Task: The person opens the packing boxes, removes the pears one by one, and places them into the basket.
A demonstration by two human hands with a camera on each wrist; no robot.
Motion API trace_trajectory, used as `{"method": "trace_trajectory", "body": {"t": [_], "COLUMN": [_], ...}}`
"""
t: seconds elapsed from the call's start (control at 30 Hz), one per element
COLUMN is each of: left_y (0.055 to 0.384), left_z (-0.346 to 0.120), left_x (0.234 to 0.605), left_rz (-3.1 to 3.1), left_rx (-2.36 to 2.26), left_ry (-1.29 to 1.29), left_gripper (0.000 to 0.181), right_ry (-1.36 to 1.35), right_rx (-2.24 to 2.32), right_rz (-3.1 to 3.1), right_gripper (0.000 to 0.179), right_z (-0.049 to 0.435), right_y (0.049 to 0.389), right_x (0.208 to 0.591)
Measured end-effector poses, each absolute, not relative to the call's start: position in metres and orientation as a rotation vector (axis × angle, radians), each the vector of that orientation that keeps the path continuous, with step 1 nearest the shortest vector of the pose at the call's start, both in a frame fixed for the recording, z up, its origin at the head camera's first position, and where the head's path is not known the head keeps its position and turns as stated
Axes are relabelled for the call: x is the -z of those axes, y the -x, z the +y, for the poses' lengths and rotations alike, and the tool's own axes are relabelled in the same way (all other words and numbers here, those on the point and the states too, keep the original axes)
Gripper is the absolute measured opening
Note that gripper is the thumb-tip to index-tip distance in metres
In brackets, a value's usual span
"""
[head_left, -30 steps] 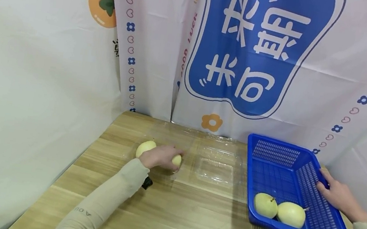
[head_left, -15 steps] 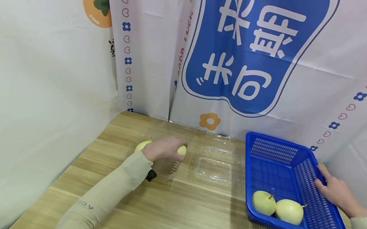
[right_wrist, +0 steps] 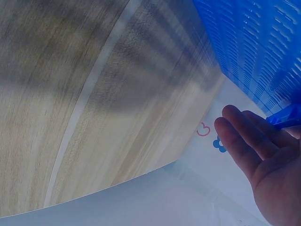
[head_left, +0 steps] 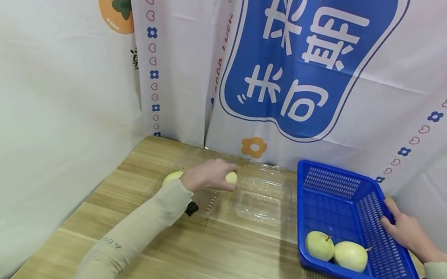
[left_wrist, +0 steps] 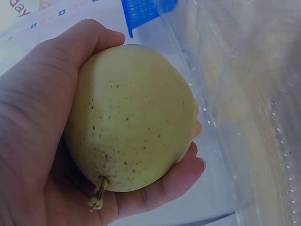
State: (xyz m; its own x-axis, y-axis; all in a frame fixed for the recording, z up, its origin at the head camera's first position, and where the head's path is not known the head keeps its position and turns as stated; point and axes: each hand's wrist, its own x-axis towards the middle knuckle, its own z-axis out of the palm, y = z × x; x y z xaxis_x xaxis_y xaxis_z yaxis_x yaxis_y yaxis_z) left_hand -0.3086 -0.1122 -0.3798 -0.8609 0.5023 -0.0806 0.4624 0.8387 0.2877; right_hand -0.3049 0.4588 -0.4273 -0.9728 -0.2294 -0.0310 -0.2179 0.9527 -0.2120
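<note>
My left hand grips a pale yellow-green pear above the clear plastic packaging. In the left wrist view, thumb and fingers curl round the speckled pear, its short stem pointing down. Another pear sits at the left, partly hidden behind the left wrist. My right hand holds the right rim of a blue plastic basket, thumb over the edge and fingers outside. Two more pears, a greener one and a yellower one, lie in the basket's near end.
A clear plastic tray section stands between the left hand and the basket. More clear plastic lies under and behind the left hand. The wooden table ends at a printed cloth behind and a white cloth at left.
My left hand has lifted the pear up from the clear packaging and moved it to the right. The right hand keeps its hold on the basket; the whole view has shifted slightly.
</note>
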Motion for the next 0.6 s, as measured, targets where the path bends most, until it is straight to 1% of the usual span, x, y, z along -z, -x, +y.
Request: {"method": "trace_trajectory", "body": {"t": [0.17,0.43,0.6], "left_y": [0.312,0.315,0.317], "left_z": [-0.099,-0.076,-0.064], "left_x": [0.377,0.371,0.373], "left_rz": [2.865,2.872,2.866], "left_rx": [-0.367,-0.396,-0.454], "left_ry": [-0.805,-0.842,-0.879], "left_gripper": [0.045,0.054,0.052], "right_ry": [0.35,0.381,0.365], "right_rx": [0.322,0.329,0.327], "right_rz": [3.055,3.08,3.064], "right_gripper": [0.07,0.068,0.069], "right_z": [0.458,0.459,0.459], "right_y": [0.305,0.305,0.304], "right_x": [0.428,0.429,0.428]}}
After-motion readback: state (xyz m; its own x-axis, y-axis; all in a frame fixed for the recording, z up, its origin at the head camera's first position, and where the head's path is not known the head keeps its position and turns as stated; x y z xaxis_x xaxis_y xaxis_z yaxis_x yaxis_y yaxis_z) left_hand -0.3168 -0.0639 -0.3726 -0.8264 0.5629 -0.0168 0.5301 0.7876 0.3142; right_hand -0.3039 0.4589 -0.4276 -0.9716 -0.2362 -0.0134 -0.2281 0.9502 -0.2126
